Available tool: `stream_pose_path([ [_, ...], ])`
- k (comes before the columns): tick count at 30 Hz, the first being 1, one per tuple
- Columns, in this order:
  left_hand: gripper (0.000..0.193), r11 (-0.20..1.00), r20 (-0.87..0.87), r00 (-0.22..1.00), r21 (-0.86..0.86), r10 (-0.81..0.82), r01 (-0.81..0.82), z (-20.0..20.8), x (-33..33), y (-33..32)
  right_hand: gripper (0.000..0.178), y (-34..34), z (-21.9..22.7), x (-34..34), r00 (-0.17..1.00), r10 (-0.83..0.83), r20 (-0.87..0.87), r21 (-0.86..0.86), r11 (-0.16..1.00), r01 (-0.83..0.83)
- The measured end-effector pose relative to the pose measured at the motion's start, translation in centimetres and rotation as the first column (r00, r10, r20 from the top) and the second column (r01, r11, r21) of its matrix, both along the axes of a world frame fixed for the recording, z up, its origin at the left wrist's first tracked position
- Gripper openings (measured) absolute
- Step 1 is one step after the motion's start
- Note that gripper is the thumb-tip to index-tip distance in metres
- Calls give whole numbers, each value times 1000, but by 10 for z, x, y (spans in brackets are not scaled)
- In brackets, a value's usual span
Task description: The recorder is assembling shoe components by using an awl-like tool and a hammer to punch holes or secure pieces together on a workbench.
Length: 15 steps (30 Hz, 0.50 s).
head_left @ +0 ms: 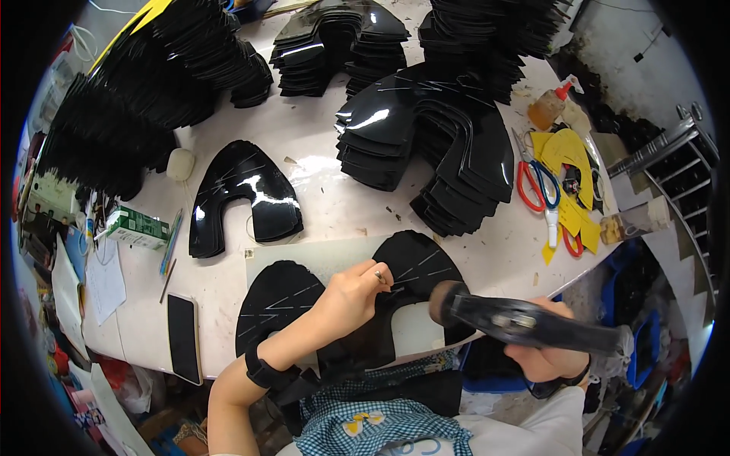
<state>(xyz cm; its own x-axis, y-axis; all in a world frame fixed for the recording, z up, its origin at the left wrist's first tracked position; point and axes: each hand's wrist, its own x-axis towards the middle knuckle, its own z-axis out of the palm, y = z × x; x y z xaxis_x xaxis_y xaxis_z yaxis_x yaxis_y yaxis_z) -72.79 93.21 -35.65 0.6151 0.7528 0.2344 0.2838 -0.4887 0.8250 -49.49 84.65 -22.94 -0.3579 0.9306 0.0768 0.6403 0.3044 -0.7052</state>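
Two matte black arch-shaped pieces with pale dashed lines, the left one (277, 296) and the right one (422, 262), lie side by side on a pale board (304, 254) at the table's near edge. My left hand (353, 296), a ring on one finger, is closed in a pinch at the inner edge of the right piece. What its fingertips hold is hidden. My right hand (544, 353) grips a black hammer (509, 319), slightly blurred. The hammer's round brown face is over the right piece's right side; contact cannot be told.
Glossy black arch pieces lie in a small stack (243, 190) and a taller stack (380, 144); more stand behind. To the right are scissors (536, 182), yellow templates (566, 152) and a glue bottle (547, 106). A phone (182, 338) and green box (137, 228) lie left.
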Motion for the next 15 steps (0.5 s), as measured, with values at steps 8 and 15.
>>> stream_pose_path([
  [8,17,982,-110,993,180,-40,59,7,10,-8,19,-1,-6,-1,714,120,-690,136,990,-36],
  [15,18,997,-82,994,-19,76,-78,-8,-2,-10,27,4,-8,-4,996,-85,23,-147,985,87],
])
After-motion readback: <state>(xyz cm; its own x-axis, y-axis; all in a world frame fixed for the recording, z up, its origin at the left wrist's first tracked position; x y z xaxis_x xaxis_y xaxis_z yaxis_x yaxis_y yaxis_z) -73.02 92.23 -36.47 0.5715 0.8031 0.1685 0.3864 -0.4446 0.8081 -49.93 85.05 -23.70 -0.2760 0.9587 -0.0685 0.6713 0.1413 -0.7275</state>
